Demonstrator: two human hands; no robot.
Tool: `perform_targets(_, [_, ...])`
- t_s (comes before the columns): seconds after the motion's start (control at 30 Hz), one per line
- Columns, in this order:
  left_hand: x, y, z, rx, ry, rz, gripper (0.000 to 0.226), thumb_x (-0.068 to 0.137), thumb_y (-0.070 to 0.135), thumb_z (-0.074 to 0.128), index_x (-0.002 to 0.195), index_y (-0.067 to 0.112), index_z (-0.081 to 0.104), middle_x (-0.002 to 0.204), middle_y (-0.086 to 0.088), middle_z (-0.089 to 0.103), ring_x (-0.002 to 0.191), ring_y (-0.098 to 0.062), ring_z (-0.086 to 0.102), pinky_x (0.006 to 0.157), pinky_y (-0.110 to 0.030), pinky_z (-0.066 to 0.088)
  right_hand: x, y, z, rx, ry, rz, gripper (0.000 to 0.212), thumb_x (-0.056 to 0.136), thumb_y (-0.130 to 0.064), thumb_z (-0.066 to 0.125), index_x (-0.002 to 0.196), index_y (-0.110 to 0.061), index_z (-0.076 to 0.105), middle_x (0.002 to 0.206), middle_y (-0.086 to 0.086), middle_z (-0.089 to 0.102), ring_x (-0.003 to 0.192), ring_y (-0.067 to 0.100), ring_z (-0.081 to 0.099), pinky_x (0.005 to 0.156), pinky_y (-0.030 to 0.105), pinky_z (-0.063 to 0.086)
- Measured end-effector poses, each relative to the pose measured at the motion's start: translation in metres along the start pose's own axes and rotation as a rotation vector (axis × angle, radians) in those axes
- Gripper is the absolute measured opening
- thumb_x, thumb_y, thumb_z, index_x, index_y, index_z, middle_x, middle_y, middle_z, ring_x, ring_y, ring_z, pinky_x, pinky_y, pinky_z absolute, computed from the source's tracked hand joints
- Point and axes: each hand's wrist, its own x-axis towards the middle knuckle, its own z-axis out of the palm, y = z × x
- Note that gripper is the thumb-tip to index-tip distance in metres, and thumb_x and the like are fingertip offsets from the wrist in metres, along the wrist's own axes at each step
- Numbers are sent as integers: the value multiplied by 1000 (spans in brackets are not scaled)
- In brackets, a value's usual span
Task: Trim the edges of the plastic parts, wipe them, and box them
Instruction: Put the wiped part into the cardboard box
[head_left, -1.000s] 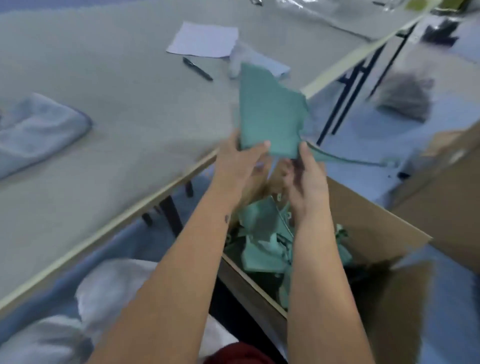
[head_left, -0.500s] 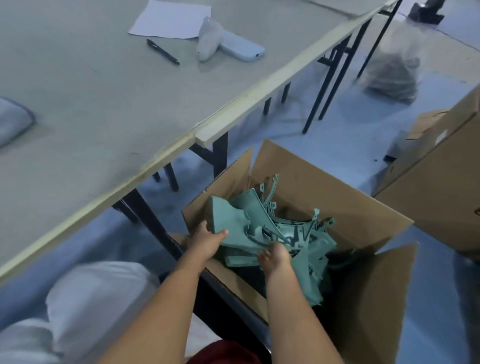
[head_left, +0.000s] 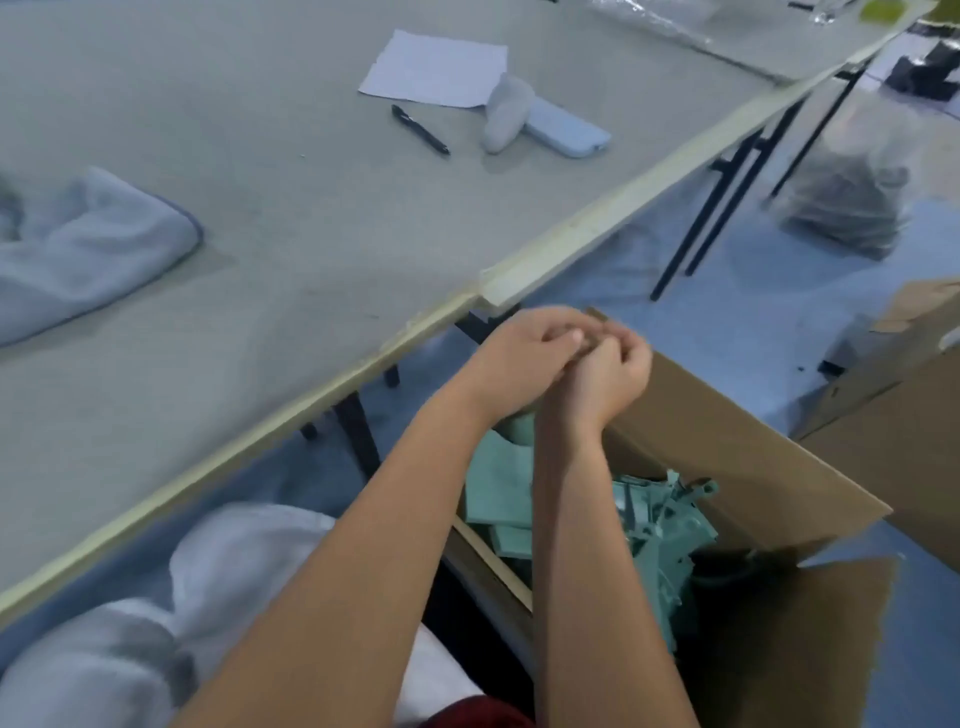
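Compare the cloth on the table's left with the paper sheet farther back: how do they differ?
The cloth is thick, soft and rumpled with a dark edge trim; the paper sheet is thin and lies flat. The cloth is blue-grey; the paper sheet is near white. A pen lies just in front of the paper sheet, with nothing beside the cloth. Both rest on the table, untouched by either hand.

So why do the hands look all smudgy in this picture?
Head view: the left hand and right hand are smeared by motion blur above the cardboard box; the table edge looks bent from the wide-angle lens; the pen is fairly sharp.
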Motion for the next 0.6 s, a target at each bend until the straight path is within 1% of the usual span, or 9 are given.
perform_targets(0.07, [-8,25,-23,-53,108,118,39,96,8,46,93,39,70,95,22,71,93,8,63,84,-11,49,-24,-17,28,4,-137,-159,22,86,6,39,82,-10,54,77,10,58,66,15,56,61,28,48])
perform_targets(0.17, [-25,42,-70,-54,335,227,32,94,4,47,98,27,69,97,13,71,97,2,64,94,-16,47,-71,-25,73,-34,-319,-353,26,86,10,40,76,-11,51,66,-3,52,57,-3,48,59,15,41])
perform_targets(0.27, [-53,39,-131,-44,627,276,32,93,6,48,93,28,71,91,19,72,95,5,65,89,-12,47,-130,-13,122,-45,-549,-358,28,84,8,43,71,-16,50,63,-9,51,54,-5,46,56,12,38])
perform_targets(0.33, [-74,31,-174,-39,831,261,33,92,4,46,91,27,69,88,20,70,91,7,64,83,-7,44,-173,2,155,-96,-734,-317,30,83,8,43,71,-19,51,64,-9,54,55,-3,48,56,13,38])
perform_targets(0.37, [-85,26,-197,-48,926,241,32,92,1,44,91,23,69,88,18,69,88,5,64,83,-8,44,-195,11,170,-149,-832,-305,28,84,7,43,74,-17,53,66,-9,55,58,-1,49,57,14,38])
perform_targets(0.43, [-108,14,-240,-51,1105,177,28,92,-2,44,94,11,68,87,7,69,83,-1,63,82,-11,46,-238,31,197,-270,-1041,-323,22,86,6,44,85,-10,59,72,-4,57,66,9,51,62,18,38])
perform_targets(0.5, [-139,3,-279,-57,1252,95,24,91,0,47,96,12,67,85,2,69,81,-7,63,81,-19,50,-277,50,215,-376,-1236,-360,20,87,4,45,90,-6,62,77,0,60,68,13,53,66,17,39])
perform_targets(0.53, [-158,-3,-296,-58,1307,68,23,91,1,48,95,13,67,84,0,69,80,-10,64,79,-23,52,-295,58,222,-414,-1313,-371,20,87,1,46,89,-10,62,76,-1,62,69,12,56,67,16,41])
perform_targets(0.6, [-196,-14,-323,-56,1407,31,22,89,3,50,92,16,67,84,-4,70,79,-15,66,74,-28,54,-329,72,232,-479,-1428,-385,18,86,-7,48,83,-20,60,69,-9,61,67,3,56,63,15,41])
